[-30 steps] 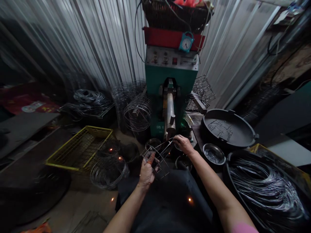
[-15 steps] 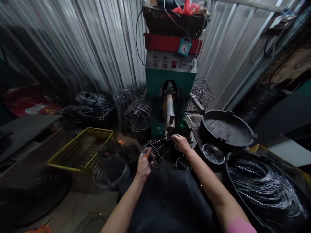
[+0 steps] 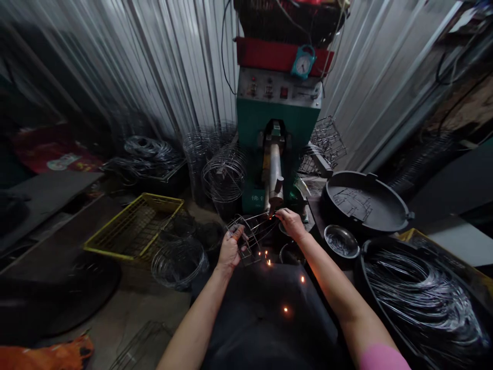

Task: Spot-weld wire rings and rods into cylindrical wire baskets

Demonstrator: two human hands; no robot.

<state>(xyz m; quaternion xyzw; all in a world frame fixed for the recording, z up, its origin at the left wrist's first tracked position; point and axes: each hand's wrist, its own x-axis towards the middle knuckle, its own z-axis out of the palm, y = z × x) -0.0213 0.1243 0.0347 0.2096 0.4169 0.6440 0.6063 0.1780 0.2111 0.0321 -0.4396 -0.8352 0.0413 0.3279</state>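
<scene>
My left hand (image 3: pixel 231 247) is closed around a wire frame (image 3: pixel 252 237), a small rack of bent thin rods, with an orange band around one finger. The frame's far end reaches under the electrode arm (image 3: pixel 275 167) of a green spot welder (image 3: pixel 252 123). My right hand (image 3: pixel 291 224) pinches at the electrode tip; what its fingertips hold is too small to make out. A red glow shows at the contact point. Several bright sparks (image 3: pixel 268 262) fall over the dark apron (image 3: pixel 265 318) on my lap.
On the right are a round black pan (image 3: pixel 370 198) with short wire parts, a metal bowl (image 3: pixel 341 241) of small pieces and a tub of wire rods (image 3: pixel 423 293). A yellow crate (image 3: pixel 133 254) and wire rings (image 3: pixel 179 264) stand left. Corrugated metal wall (image 3: pixel 173 61) rises behind.
A red glow has appeared at the electrode tip and sparks now fly over the apron. Both hands stay at the frame. The view has tilted down and slightly left.
</scene>
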